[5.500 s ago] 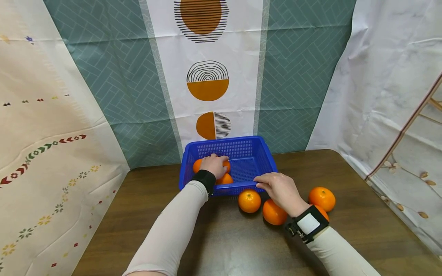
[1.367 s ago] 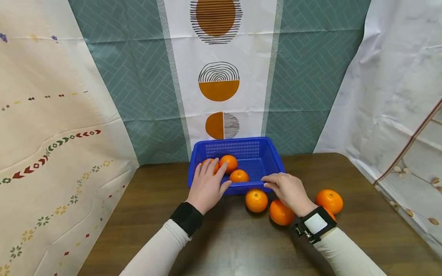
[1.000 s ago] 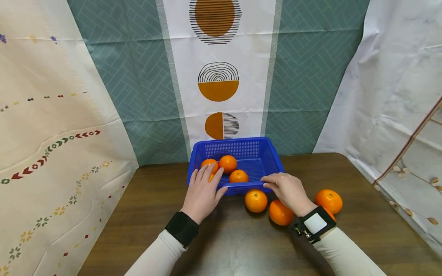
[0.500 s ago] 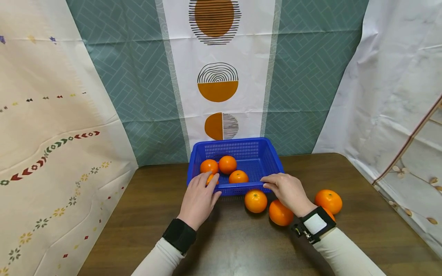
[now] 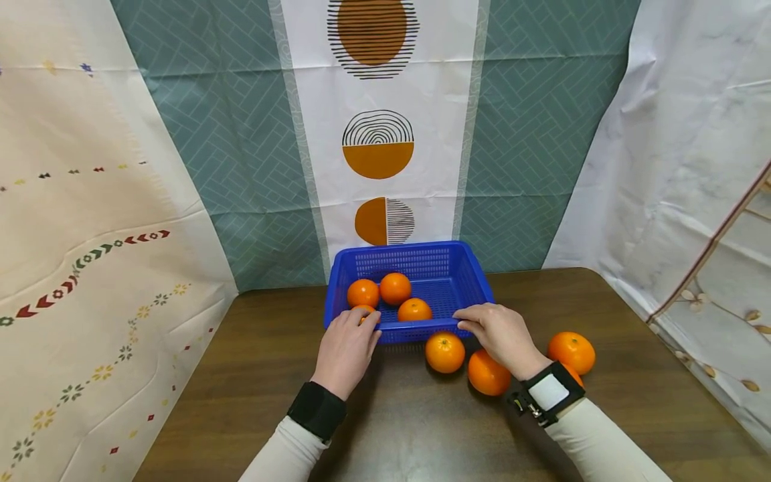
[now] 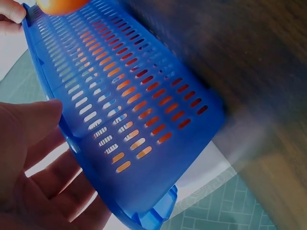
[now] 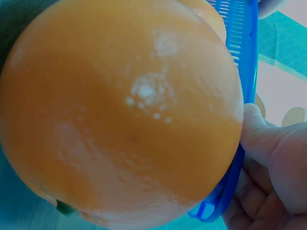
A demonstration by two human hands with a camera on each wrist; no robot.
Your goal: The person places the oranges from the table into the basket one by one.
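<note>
A blue plastic basket (image 5: 442,296) with slotted walls stands at the back of the table, several oranges (image 5: 395,288) grouped in its left half. My left hand (image 5: 343,351) holds the near rim toward the left corner; in the left wrist view its thumb (image 6: 41,117) lies on the rim and the fingers reach behind it. Farther right on that rim, my right hand (image 5: 498,335) pinches the edge between thumb and fingers. One orange (image 5: 445,352) sits before the basket's near wall, and another orange (image 5: 489,373) lies under the right hand, filling much of the right wrist view.
On the right of the wooden table (image 5: 241,388) lies an orange (image 5: 571,352), with one more partly hidden behind the right wrist. A patterned cloth (image 5: 379,87) hangs right behind the basket. Further cloths hang at both sides.
My left hand has drawn back from over the oranges inside the basket to its near rim and now grips it. The right hand stays on the rim. The basket looks unmoved.
</note>
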